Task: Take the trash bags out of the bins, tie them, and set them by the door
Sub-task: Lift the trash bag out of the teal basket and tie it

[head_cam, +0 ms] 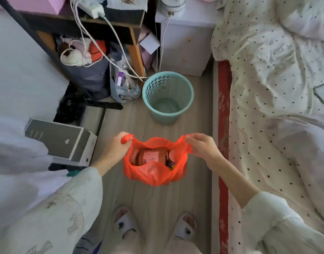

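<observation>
Orange trash bag [153, 173] hangs in mid-air above the wood floor [197, 99], out of the bin, mouth pulled wide open and untied. Left hand [119, 146] grips the bag's left handle, fingers curled round the bunched plastic. Right hand [203, 146] pinches the right handle between thumb and fingers, the other fingers loosely bent. The two hands are well apart, stretching the opening between them. Inside the bag: packaging with a pale label (print too blurred to read) and a dark wrapper at the right side.

Teal perforated bin [168, 97] stands upright on the floor beyond the bag, no liner in it, near the white nightstand [185, 46]. Just beside the bin's left rim sits a clear bag of clutter [123, 85], with white cables [109, 33] hanging down from the desk [80, 24] above it. A grey box [62, 142] lies at the left edge of the floor. Bed with dotted sheet [267, 88] runs along the right edge of the floor. Two slippered feet [126, 224] at the bottom edge, below the bag. Both sleeves pale, printed.
</observation>
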The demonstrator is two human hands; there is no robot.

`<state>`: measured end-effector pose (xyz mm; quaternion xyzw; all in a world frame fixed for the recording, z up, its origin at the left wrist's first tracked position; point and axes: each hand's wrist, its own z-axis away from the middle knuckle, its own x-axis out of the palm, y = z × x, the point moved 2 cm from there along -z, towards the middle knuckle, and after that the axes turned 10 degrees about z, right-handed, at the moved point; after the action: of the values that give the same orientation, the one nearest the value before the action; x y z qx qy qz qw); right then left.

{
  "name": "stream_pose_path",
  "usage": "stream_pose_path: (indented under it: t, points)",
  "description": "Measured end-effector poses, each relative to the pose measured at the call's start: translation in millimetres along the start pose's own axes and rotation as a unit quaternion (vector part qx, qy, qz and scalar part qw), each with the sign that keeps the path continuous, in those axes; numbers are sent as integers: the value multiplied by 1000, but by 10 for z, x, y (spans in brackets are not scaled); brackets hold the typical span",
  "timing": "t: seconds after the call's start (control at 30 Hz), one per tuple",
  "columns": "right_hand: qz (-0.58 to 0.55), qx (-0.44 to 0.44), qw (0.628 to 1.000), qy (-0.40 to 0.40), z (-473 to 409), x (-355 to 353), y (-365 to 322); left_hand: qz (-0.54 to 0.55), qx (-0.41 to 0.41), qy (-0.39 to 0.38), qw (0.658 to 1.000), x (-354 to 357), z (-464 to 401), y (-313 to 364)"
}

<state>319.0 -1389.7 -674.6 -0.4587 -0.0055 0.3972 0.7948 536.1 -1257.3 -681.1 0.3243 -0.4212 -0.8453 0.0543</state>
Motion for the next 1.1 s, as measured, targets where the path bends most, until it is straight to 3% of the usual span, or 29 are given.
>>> stream_pose_path:
  t: [0.13, 0.23, 0.37, 0.5, 0.63, 0.77, 0.93, 1.1]
  points:
    - [-10, -14, 1000, 22, -462, 304, 633, 0, 22, 18, 1000, 473, -329, -550]
    - [5, -74, 995, 61, -825, 508, 948, 15, 44, 44, 998, 730, -678, -1007]
    - [-3, -177, 976, 124, -1373, 687, 1151, 86, 138, 87, 983, 976, -1166, -1179]
    - [8, -291, 941, 171, -1841, 768, 1275, 178, 258, 113, 943, 1152, -1578, -1154]
    - [-2, -345, 924, 164, -2109, 816, 1482, 295, 298, 31, 907, 1324, -1847, -1291]
    - [-3, -384, 913, 135, -2195, 925, 1608, 322, 307, -43, 895, 1489, -1961, -1529]
    - [-16, -355, 916, 187, -2084, 983, 1705, 285, 346, 44, 893, 1549, -1877, -1663]
    - [-122, -304, 921, 211, -2098, 1029, 1974, 317, 345, 34, 883, 1586, -1875, -1732]
